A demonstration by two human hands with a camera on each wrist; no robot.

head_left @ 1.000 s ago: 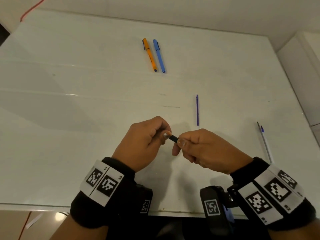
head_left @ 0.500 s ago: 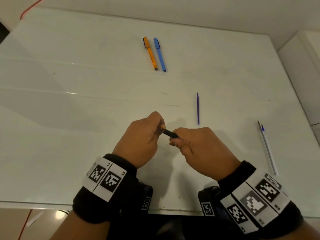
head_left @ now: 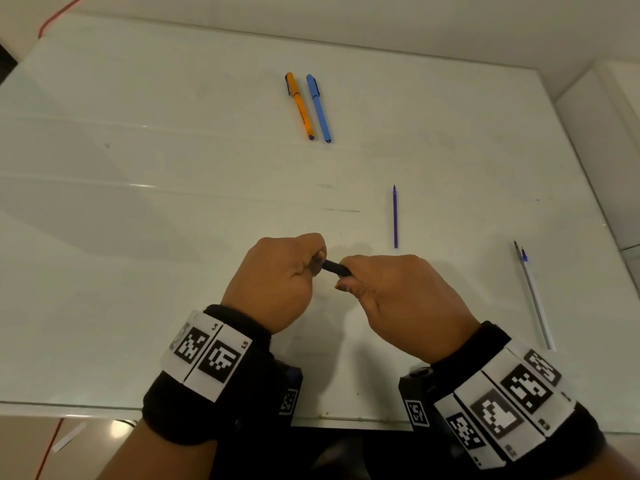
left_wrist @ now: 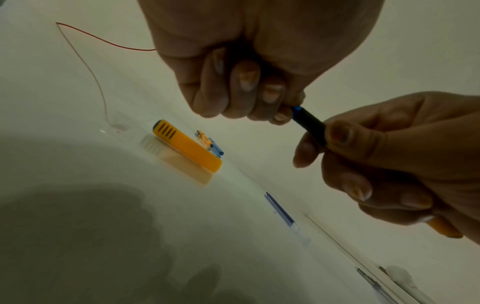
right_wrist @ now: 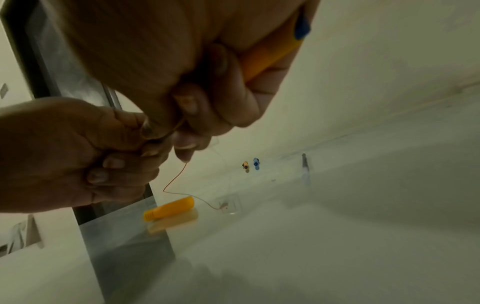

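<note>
Pen (head_left: 335, 268) first: we hold it up over the tabletop (head_left: 156, 237), between our two hands. Our right hand (head_left: 398, 296) is curled into a fist round the pen's body, and its thumb and first finger pinch the black grip part. The orange back end pokes out of that fist on the little-finger side. Our left hand (head_left: 277, 282) is curled too. Its fingertips pinch the front end of the pen, where a small blue bit (left_wrist: 296, 108) shows. The two hands are very close, with only a short piece of black pen showing between them.

The pen runs sideways from one hand to the other, with its front end pointing left and a little away from us. So we think the next move goes along that line: the left hand pulls or twists the front piece off to the left while the right hand holds the body firm. We cannot tell if that piece is loose yet, because our fingers hide it.

An orange cap (left_wrist: 187, 148) lies on the tabletop down by our left hand. A thin purple refill (head_left: 395, 216) lies just beyond our right hand, pointing away from us
</note>
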